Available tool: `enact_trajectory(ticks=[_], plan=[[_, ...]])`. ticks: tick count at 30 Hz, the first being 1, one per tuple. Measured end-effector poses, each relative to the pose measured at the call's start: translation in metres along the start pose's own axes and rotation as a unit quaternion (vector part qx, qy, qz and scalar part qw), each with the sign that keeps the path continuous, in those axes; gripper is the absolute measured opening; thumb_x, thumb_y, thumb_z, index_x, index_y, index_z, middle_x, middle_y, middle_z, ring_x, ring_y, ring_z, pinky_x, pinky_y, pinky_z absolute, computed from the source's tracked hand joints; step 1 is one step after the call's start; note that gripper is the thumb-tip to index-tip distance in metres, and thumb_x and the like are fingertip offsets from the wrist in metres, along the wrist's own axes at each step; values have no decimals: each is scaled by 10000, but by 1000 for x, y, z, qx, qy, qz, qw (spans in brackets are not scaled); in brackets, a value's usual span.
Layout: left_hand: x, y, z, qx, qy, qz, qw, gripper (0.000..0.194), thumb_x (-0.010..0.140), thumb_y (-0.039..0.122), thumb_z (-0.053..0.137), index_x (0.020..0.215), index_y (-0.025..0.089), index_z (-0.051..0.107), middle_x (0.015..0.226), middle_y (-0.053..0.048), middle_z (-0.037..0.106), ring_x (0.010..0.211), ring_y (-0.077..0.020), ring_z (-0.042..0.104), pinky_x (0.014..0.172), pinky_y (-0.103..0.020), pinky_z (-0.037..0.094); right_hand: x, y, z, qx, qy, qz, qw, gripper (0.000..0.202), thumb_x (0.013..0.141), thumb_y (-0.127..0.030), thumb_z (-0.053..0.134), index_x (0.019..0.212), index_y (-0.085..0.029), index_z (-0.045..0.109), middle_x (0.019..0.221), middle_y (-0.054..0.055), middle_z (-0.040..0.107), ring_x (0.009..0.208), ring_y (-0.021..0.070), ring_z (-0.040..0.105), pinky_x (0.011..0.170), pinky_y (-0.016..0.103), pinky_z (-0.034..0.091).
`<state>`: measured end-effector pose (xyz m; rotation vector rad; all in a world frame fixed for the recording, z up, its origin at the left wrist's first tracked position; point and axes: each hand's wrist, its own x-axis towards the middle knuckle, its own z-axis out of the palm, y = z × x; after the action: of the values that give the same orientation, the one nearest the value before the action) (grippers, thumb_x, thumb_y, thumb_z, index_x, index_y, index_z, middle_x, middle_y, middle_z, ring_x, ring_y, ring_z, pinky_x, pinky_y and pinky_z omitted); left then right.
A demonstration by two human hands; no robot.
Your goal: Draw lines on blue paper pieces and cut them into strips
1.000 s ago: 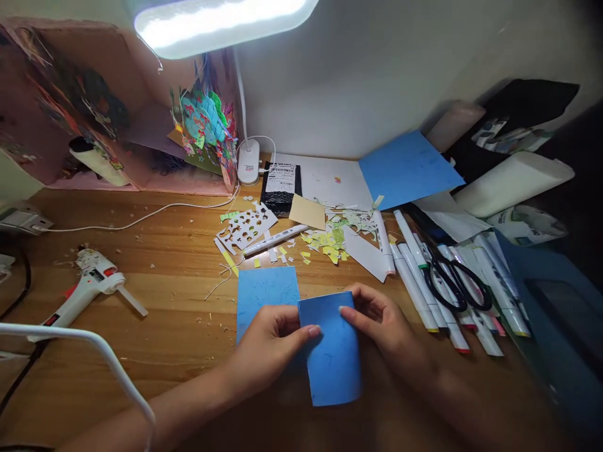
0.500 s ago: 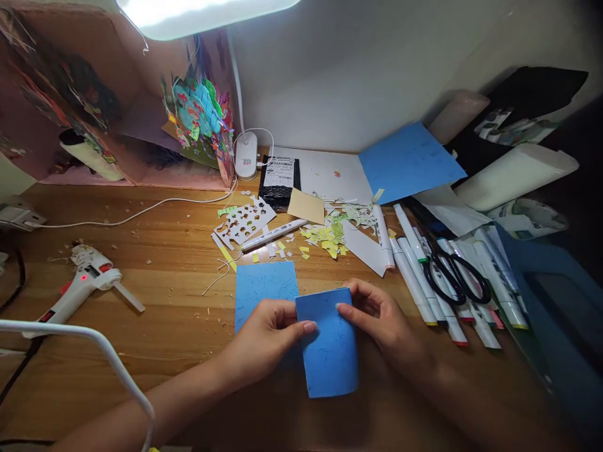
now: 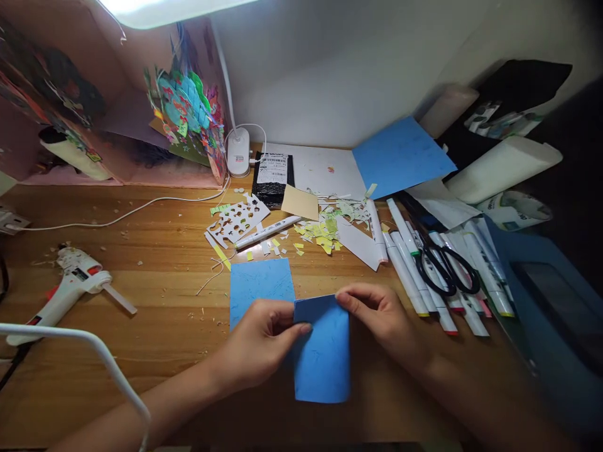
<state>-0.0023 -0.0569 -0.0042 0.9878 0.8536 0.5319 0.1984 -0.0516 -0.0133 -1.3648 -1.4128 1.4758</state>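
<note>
A folded sheet of blue paper hangs between my two hands above the front of the table. My left hand pinches its left edge near the top, thumb in front and fingers behind. At the upper right corner, my right hand grips the same paper between thumb and fingers. Behind my left hand, a second blue piece of paper lies flat on the wood, partly covered by that hand. A white marker rests just beyond it.
Left lies a glue gun. Scissors sit on several markers at right. Yellow-green paper scraps, a punched white card and a larger blue sheet are at the back. A white curved tube crosses the near left.
My right hand has shifted to the paper's top corner, its thumb now at the upper edge. The folded paper hangs straighter. The whole view has moved slightly.
</note>
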Motion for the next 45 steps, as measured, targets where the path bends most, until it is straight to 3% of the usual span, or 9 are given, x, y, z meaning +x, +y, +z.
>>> enact_trajectory(ticks=[6, 12, 18, 26, 34, 38, 42, 45], plan=[[4, -3, -4, -3, 4, -15, 1000, 291, 743, 402, 648, 664, 131, 580, 601, 21, 546, 549, -87, 424, 527, -204, 328, 4, -2, -2, 16, -30, 58, 998, 304, 758, -449, 642, 655, -163, 652, 618, 15, 587, 598, 138, 532, 559, 239, 443], [6, -4, -6, -29, -10, -33, 999, 290, 718, 394, 684, 654, 129, 584, 587, 26, 540, 543, -82, 428, 533, -202, 339, 2, -1, -1, -2, -10, 45, 999, 328, 774, -466, 620, 645, -164, 631, 598, 5, 564, 578, 131, 521, 538, 237, 429], [8, -4, -11, 36, 26, -48, 998, 311, 697, 426, 691, 657, 127, 617, 614, -6, 595, 584, -125, 498, 546, -228, 369, 6, 7, -5, -53, -94, 64, 992, 418, 816, -509, 555, 599, -154, 590, 590, -10, 507, 595, 120, 461, 573, 245, 372], [10, -7, -12, -9, -5, -53, 999, 316, 724, 441, 666, 767, 130, 621, 683, -6, 593, 627, -126, 504, 630, -255, 385, 0, 4, -1, -88, -47, 49, 994, 408, 830, -488, 524, 588, -159, 538, 577, -20, 421, 582, 121, 394, 545, 255, 308], [4, -7, -4, 52, -12, -78, 996, 324, 773, 452, 595, 691, 142, 553, 611, 32, 476, 559, -92, 385, 534, -216, 300, 0, 2, -1, -115, 18, 13, 993, 423, 819, -464, 533, 527, -183, 414, 554, -33, 334, 549, 107, 327, 512, 251, 270], [6, -11, -6, 117, 10, -78, 990, 388, 773, 481, 550, 574, 170, 431, 542, 58, 337, 519, -86, 271, 490, -229, 217, 1, 1, 1, -110, 11, 30, 993, 425, 808, -496, 535, 537, -180, 451, 554, -28, 363, 557, 117, 355, 527, 257, 288], [8, -13, -8, 116, 5, -86, 990, 381, 762, 508, 532, 606, 170, 450, 570, 45, 360, 535, -98, 305, 513, -239, 248, 3, 2, -1, -98, -9, 45, 994, 457, 805, -541, 530, 533, -186, 434, 552, -30, 374, 564, 120, 367, 541, 252, 308], [8, -11, -8, 131, 19, -77, 988, 383, 764, 510, 525, 606, 167, 460, 565, 43, 352, 538, -100, 301, 508, -236, 246, 4, 3, -4, -72, -63, 58, 994, 430, 819, -558, 515, 616, -179, 519, 616, -13, 471, 615, 134, 430, 584, 250, 355]])
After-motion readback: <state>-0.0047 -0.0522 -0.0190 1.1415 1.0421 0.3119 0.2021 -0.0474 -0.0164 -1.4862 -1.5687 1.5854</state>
